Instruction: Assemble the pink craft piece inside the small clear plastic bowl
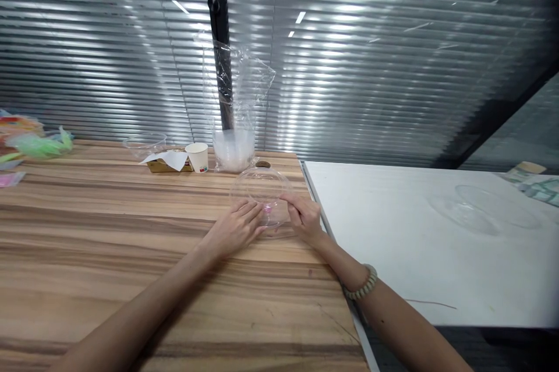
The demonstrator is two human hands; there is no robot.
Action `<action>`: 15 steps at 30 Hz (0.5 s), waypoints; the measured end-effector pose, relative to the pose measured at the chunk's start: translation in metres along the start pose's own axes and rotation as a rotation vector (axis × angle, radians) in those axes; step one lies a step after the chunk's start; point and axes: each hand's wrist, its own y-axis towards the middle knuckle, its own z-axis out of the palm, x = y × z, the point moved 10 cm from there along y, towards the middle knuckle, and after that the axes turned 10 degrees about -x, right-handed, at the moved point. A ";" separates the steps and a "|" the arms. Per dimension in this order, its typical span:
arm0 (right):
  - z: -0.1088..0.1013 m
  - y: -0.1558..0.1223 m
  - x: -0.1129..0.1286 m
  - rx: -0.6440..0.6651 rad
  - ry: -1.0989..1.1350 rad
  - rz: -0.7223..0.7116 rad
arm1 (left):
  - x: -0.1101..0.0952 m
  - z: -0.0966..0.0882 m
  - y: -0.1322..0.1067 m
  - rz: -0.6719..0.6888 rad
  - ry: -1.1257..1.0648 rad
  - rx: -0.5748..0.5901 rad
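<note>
A clear round plastic bowl (248, 183) is between my two hands on the wood-grain table; its thin outline makes its exact tilt hard to tell. My left hand (238, 226) holds its near left side, fingers laid over it and thumb low by the near edge. On the right side my right hand (305, 218) grips it, index finger stretched along the plastic and thumb bent down. A small pink spot (268, 208) shows between the hands, too small to name.
Behind stand a bag of stacked clear bowls (234, 148), a paper cup (198, 158), a small box with white paper (170, 162) and another clear bowl (146, 144). Colourful plastic packets (39, 142) lie far left. Clear round lids (471, 212) rest on the adjoining white table (371, 203).
</note>
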 end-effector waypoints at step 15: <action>0.015 -0.010 0.016 0.164 0.003 -0.073 | 0.024 0.008 -0.009 -0.089 -0.124 0.146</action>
